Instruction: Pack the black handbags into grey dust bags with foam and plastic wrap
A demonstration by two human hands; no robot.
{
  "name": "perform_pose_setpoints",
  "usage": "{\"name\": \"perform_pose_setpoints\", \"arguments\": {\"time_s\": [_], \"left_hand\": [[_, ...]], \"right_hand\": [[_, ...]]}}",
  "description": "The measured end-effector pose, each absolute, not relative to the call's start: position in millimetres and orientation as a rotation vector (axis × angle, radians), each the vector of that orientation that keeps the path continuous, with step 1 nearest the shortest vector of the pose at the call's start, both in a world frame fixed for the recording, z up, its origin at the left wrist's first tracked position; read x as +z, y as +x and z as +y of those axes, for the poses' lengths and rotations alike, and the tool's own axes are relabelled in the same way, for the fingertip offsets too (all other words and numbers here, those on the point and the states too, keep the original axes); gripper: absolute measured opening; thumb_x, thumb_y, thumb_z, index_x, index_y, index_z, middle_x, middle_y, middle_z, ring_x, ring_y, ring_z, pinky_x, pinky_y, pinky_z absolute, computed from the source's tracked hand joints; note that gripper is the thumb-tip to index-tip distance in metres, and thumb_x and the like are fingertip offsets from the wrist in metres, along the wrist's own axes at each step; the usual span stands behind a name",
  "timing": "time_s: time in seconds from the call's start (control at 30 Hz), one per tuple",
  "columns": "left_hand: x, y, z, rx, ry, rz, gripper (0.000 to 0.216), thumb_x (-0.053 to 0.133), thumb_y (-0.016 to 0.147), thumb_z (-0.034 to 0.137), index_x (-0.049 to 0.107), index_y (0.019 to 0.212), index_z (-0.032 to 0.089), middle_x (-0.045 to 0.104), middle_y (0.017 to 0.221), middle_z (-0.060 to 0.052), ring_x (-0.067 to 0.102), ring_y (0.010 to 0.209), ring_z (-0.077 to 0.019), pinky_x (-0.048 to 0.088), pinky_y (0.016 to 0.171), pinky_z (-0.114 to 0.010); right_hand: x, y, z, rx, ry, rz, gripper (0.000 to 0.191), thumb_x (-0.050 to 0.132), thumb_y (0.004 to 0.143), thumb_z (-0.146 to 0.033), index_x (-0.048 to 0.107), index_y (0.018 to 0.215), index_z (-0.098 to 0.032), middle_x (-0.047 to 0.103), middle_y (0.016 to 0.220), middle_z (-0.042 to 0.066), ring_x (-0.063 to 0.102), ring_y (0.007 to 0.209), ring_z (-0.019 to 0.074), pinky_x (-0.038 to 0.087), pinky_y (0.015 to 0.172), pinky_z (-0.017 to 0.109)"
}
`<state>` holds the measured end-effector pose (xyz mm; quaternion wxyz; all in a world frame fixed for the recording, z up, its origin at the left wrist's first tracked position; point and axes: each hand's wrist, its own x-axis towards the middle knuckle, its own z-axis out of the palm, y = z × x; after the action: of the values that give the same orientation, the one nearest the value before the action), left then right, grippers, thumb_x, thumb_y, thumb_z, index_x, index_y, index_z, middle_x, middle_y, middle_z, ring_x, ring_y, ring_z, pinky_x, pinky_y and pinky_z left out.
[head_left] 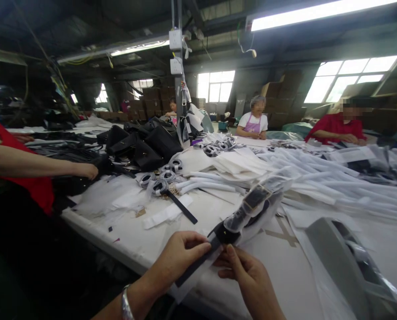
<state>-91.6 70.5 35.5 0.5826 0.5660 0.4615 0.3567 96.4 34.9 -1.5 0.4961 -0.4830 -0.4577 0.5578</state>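
Note:
A black strap (198, 263) with a small gold stud and a gold-edged buckle (256, 195) slants up over the table's near edge. Its upper part is wrapped in clear plastic film (278, 186). My left hand (181, 255) pinches the strap from the left, thumb along its edge. From below right, my right hand (243, 271) grips it close to the stud with thumb and fingers closed. Just beyond lies another dark strap end (181, 208), running from a wrapped coil (159, 187).
Black bags (145, 144) are heaped at the back left, near a co-worker's arm (52, 162). White padded tubes (318, 173) and sheets (241, 162) cover the right side. A grey tape dispenser (335, 258) stands at right. Two people sit across the table (125, 249).

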Motion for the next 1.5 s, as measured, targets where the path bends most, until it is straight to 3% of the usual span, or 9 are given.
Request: {"name": "perform_pose_setpoints", "arguments": {"time_s": [0.3, 0.37, 0.53, 0.63, 0.73, 0.97, 1.07, 1.23, 1.5], "left_hand": [[37.5, -73.6, 80.5, 0.97, 1.419, 1.069, 0.027, 0.07, 0.084, 0.04, 0.077, 0.091, 0.015, 0.076, 0.089, -0.007, 0.068, 0.086, -0.0227, 0.049, 0.075, -0.028], [37.3, -74.1, 81.3, 1.0, 1.493, 1.118, 0.025, 0.071, 0.084, 0.039, 0.078, 0.091, 0.016, 0.076, 0.09, -0.006, 0.067, 0.088, -0.0233, 0.049, 0.077, -0.028], [26.7, -79.0, 80.6, 1.038, 1.519, 1.167, 0.03, 0.066, 0.087, 0.045, 0.077, 0.098, 0.019, 0.076, 0.094, -0.005, 0.068, 0.088, -0.0232, 0.049, 0.074, -0.028], [14.3, -85.3, 72.9, 1.019, 1.493, 1.189, 0.037, 0.061, 0.09, 0.05, 0.075, 0.103, 0.019, 0.076, 0.098, -0.006, 0.068, 0.091, -0.0236, 0.05, 0.076, -0.029], [4.8, -90.3, 64.1, 1.024, 1.498, 1.195, 0.033, 0.063, 0.089, 0.049, 0.077, 0.094, 0.019, 0.075, 0.093, -0.006, 0.068, 0.091, -0.0235, 0.05, 0.078, -0.029], [-0.4, -87.0, 60.9, 1.271, 1.633, 1.215, 0.017, 0.068, 0.088, 0.035, 0.078, 0.087, 0.021, 0.073, 0.084, -0.004, 0.068, 0.076, -0.018, 0.05, 0.063, -0.024], [-4.8, -85.3, 59.2, 1.417, 1.843, 1.179, 0.011, 0.066, 0.091, 0.024, 0.077, 0.091, 0.021, 0.071, 0.082, -0.003, 0.067, 0.072, -0.0151, 0.051, 0.061, -0.021], [-9.3, -90.1, 56.2, 1.63, 2.355, 1.019, 0.021, 0.06, 0.093, 0.009, 0.071, 0.11, 0.016, 0.068, 0.084, -0.006, 0.066, 0.075, -0.0144, 0.055, 0.067, -0.02], [4.1, -100.4, 61.6, 1.424, 2.36, 0.929, 0.021, 0.054, 0.097, 0.012, 0.067, 0.112, 0.018, 0.067, 0.087, -0.005, 0.068, 0.078, -0.0146, 0.056, 0.069, -0.02]], "right_hand": [[-6.3, 81.2, 34.8, 1.217, -1.261, -1.072, 0.051, 0.067, 0.08, -0.065, 0.076, 0.081, -0.015, 0.07, 0.069, 0.006, 0.06, 0.049, 0.0143, 0.051, 0.052, 0.026], [-5.6, 74.7, 36.8, 1.224, -1.276, -1.016, 0.052, 0.068, 0.078, -0.066, 0.074, 0.079, -0.014, 0.069, 0.072, 0.005, 0.06, 0.048, 0.0131, 0.047, 0.049, 0.025], [-4.4, 65.0, 38.4, 1.192, -1.3, -1.0, 0.051, 0.065, 0.083, -0.062, 0.068, 0.064, -0.015, 0.057, 0.05, 0.0, 0.049, 0.047, 0.0096, 0.034, 0.047, 0.021], [-3.4, 62.7, 37.3, 1.208, -1.282, -0.96, 0.052, 0.067, 0.081, -0.063, 0.065, 0.06, -0.015, 0.057, 0.051, 0.0, 0.047, 0.045, 0.0089, 0.032, 0.046, 0.021], [-1.9, 60.9, 36.7, 1.239, -1.256, -0.944, 0.053, 0.068, 0.079, -0.064, 0.064, 0.059, -0.015, 0.059, 0.053, 0.001, 0.049, 0.044, 0.0094, 0.033, 0.045, 0.021], [-0.9, 54.8, 39.2, 1.209, -1.266, -0.925, 0.056, 0.064, 0.084, -0.062, 0.06, 0.053, -0.016, 0.058, 0.043, 0.002, 0.043, 0.038, 0.0082, 0.033, 0.044, 0.021], [-1.6, 51.1, 39.4, 1.162, -1.258, -0.873, 0.053, 0.067, 0.084, -0.057, 0.059, 0.051, -0.016, 0.056, 0.042, 0.0, 0.042, 0.038, 0.0078, 0.032, 0.044, 0.021], [1.7, 47.3, 40.0, 1.196, -1.233, -0.774, 0.053, 0.069, 0.082, -0.054, 0.057, 0.047, -0.016, 0.053, 0.04, 0.0, 0.039, 0.038, 0.0071, 0.03, 0.043, 0.021], [4.1, 56.8, 37.2, 1.204, -1.256, -0.975, 0.055, 0.064, 0.085, -0.059, 0.062, 0.051, -0.015, 0.058, 0.046, 0.003, 0.044, 0.039, 0.0091, 0.032, 0.043, 0.023]]}}
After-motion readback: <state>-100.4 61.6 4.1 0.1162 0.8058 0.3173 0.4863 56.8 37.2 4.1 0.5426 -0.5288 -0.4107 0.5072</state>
